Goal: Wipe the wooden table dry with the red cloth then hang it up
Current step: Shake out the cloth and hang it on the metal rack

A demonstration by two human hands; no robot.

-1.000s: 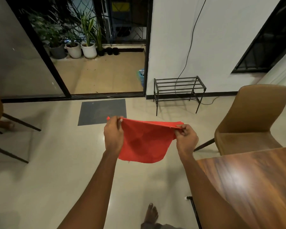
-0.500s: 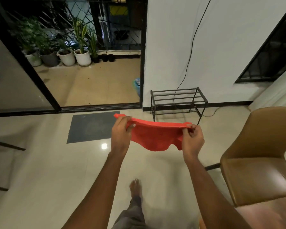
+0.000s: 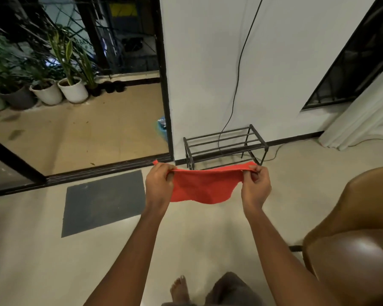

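Note:
The red cloth [image 3: 205,186] is stretched out flat in the air in front of me, its lower edge sagging. My left hand [image 3: 158,184] pinches its top left corner and my right hand [image 3: 255,187] pinches its top right corner. Just beyond the cloth, against the white wall, stands a low black metal rack [image 3: 224,144] with bare bars. The wooden table is out of view.
A brown leather chair [image 3: 352,239] stands close at my right. A grey doormat [image 3: 103,202] lies on the tile floor to the left, before an open sliding door to a patio with potted plants [image 3: 72,89]. A black cable [image 3: 238,85] runs down the wall.
I have walked towards the wall: the rack and doorway are nearer and the table has dropped out of view. Both hands keep the cloth stretched between them.

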